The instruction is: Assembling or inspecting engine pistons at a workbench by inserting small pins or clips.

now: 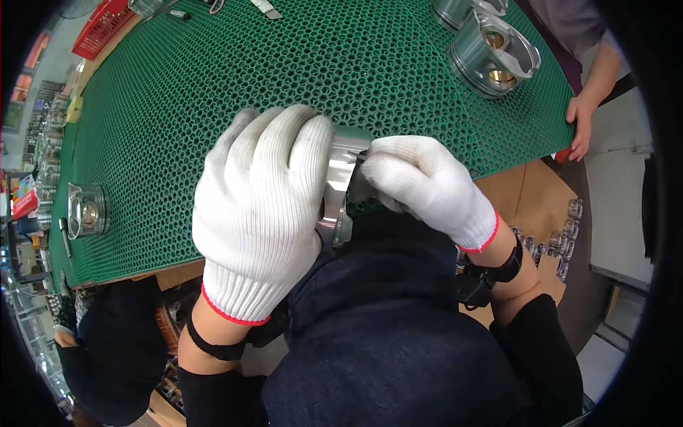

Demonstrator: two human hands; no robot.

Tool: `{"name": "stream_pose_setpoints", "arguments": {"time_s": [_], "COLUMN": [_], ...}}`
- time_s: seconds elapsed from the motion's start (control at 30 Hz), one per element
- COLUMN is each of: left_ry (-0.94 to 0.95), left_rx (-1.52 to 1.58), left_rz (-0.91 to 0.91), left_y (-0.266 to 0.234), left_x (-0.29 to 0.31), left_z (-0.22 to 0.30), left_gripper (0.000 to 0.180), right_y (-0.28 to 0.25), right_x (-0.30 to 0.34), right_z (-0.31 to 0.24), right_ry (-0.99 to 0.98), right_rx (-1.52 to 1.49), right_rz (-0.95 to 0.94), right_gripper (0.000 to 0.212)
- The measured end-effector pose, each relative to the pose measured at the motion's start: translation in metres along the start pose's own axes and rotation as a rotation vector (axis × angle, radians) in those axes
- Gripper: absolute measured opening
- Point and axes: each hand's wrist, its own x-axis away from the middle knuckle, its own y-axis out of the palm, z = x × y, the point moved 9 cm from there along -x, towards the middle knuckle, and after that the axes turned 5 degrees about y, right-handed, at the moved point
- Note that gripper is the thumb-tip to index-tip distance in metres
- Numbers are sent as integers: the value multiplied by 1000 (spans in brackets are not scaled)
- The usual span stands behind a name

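My left hand [263, 192], in a white knit glove with a red cuff edge, is wrapped over a shiny metal piston [340, 171] at the near edge of the green mat [284, 57]. The glove covers much of the piston, leaving a bright curved side and its lower end in sight. Right beside it is my right hand [423, 181], gloved alike, with its fingers curled in a pinch against the piston's right side. A small dark edge shows by those fingertips, but what they hold is hidden.
More pistons [491, 60] stand at the far right, near another person's hand [582, 124] on the table edge. At the left are a single piston [89, 210] and a thin tool [65, 236]. A red basket [103, 28] and a light-coloured flat tool [267, 8] lie farther back.
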Motion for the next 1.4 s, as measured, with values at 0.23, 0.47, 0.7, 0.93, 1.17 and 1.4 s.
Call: {"name": "stream_pose_setpoints", "arguments": {"time_s": [0.23, 0.47, 0.7, 0.93, 1.17, 1.4], "left_ry": [-105, -154, -629, -962, -954, -415], "left_rx": [-13, 94, 454, 394, 604, 39], "left_rz": [-281, -388, 182, 98, 183, -43], "left_y": [20, 35, 13, 43, 47, -11], "left_x": [-29, -43, 108, 191, 189, 154], "left_z": [-20, -45, -144, -148, -147, -111], "left_gripper": [34, 29, 49, 51, 59, 77], "right_y": [19, 3, -87, -105, -97, -94], "right_x": [20, 19, 7, 8, 8, 8], "right_z": [-43, -38, -6, 15, 8, 12], "right_ry": [-572, -619, -483, -515, -522, -552], "right_rx": [787, 810, 1135, 1135, 1103, 1116], "right_rz": [90, 111, 673, 699, 638, 622], "right_gripper": [22, 14, 13, 11, 8, 8]}}
